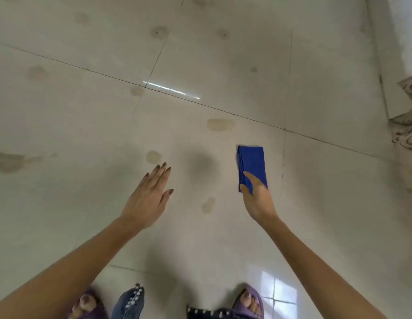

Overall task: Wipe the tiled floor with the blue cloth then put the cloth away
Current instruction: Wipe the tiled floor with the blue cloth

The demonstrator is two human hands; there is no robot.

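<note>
The floor [200, 65] carries several dull stains ahead of and beside the grip, none visibly wiped yet. The right hand [258, 199] pinches the near end of the folded cloth [252, 164], held above the tiles, it seems. The left hand [147, 194] is spread, empty. Wiping looks barely begun; next, press the cloth down onto a stain [221, 124].

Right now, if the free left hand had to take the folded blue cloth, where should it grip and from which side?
Probably the far short end of the blue cloth, which sticks out past the right hand pinching the near end. The left hand, open and empty, could come across from the left and close over the stacked fold edges on that side.
</note>
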